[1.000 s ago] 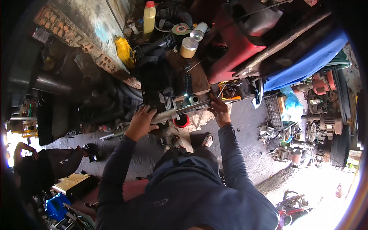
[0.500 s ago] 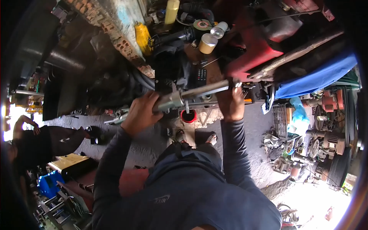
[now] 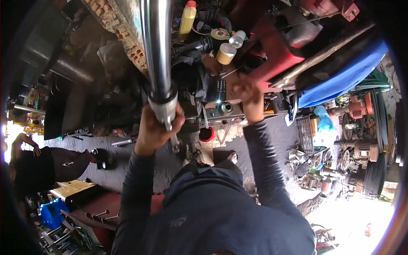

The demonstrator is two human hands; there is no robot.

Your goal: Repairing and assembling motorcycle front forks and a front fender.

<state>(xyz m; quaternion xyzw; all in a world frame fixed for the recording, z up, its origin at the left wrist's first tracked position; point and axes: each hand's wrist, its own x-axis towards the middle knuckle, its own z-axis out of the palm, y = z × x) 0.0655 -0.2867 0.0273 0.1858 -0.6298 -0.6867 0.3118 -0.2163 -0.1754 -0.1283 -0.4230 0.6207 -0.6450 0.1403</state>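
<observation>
Closest to my head camera: one chromed metal tube (image 3: 157, 46), tilted up toward the lens and running past the upper edge of the view, its lower end seated in a grey cast socket (image 3: 164, 111) with a dark collar.

At that socket: my left hand (image 3: 157, 132), fingers wrapped firmly round it, taking hold of the piece just below the collar.

To the right, well apart from the tube: my right hand (image 3: 251, 101), raised near the bench, loosely open with fingers part-curled and blurred; I cannot tell whether anything small sits in it.

On the bench beyond: a black keypad (image 3: 221, 86), a short hollow metal part (image 3: 227, 108), a tan tub (image 3: 226, 54) with a pale lid, a round disc (image 3: 220, 34), a yellowish bottle (image 3: 187, 21) with a red cap.

Far right: a blue sheet (image 3: 344, 83).

Far left: another person (image 3: 36, 168), hand at hip.
</observation>
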